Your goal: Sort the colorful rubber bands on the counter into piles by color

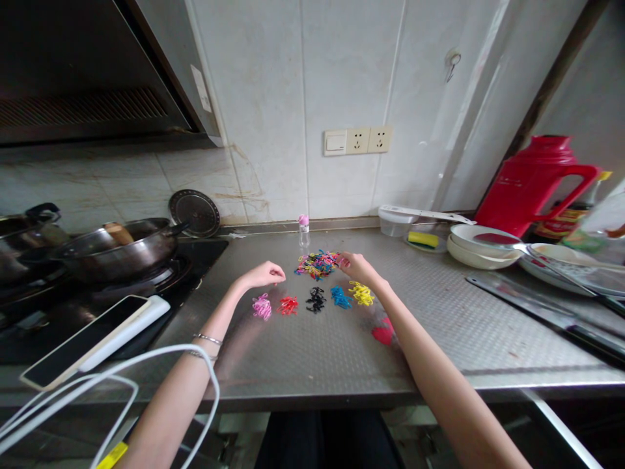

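A mixed heap of small coloured elastic bands (317, 264) lies on the steel counter (439, 326). In front of it sit sorted little piles: pink (262, 306), red (288, 305), black (316, 299), blue (340, 297) and yellow (362, 294). My right hand (358, 266) rests at the heap's right edge, fingers pinched into the bands. My left hand (266, 273) hovers left of the heap above the pink and red piles, fingers curled together; what they hold, if anything, is too small to make out.
A small clear bottle with a pink cap (303, 229) stands behind the heap. A stove with pans (117, 247) is at the left, a phone (83, 342) and white cables near the front edge. Bowls (481, 244), a red thermos (532, 179) and a knife (547, 309) occupy the right. A red object (383, 333) lies under my right forearm.
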`<state>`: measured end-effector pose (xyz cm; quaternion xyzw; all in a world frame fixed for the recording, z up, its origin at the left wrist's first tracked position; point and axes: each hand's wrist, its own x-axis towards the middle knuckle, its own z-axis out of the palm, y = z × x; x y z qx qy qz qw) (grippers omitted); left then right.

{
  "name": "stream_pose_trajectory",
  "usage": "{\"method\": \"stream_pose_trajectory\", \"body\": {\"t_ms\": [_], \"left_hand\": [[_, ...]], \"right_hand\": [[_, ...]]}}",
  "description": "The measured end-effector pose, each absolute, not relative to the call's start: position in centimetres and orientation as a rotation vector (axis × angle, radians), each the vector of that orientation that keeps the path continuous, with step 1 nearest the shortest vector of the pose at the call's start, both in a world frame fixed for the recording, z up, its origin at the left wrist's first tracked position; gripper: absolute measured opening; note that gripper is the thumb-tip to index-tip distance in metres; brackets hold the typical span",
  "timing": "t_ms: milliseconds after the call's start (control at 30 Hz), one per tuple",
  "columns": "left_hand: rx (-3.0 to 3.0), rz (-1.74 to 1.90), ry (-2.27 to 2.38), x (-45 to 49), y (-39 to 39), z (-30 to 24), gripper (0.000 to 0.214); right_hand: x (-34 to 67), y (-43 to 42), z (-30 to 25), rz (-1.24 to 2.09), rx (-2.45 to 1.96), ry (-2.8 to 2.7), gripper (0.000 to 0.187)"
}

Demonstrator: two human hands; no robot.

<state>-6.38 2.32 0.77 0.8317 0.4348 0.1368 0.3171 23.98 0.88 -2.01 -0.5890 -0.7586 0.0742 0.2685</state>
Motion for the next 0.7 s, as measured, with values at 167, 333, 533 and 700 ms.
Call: {"method": "stream_pose_trajectory", "body": {"t_ms": [167, 333, 533, 700], "left_hand": [[2.206, 0.463, 1.181, -6.0, 2.8, -0.1, 0.026], [2.233, 0.634, 1.265, -5.8, 3.6, -1.5, 0.024], [2.205, 0.723, 1.362, -5.6, 4.0, -2.3, 0.025], [2.203, 0.754, 1.374, -5.5, 4.3, -3.0, 0.025]], "right_hand": [[22.0, 0.1, -1.9, 0.194, -1.570, -2.038, 0.023], [17.8, -1.4, -1.7, 0.295, -1.247, -2.156, 0.020], [13.1, -4.3, -1.9, 0.306, -0.984, -2.314, 0.021], [12.5, -4.9, -2.0, 0.277, -0.930, -2.379, 0.020]]}}
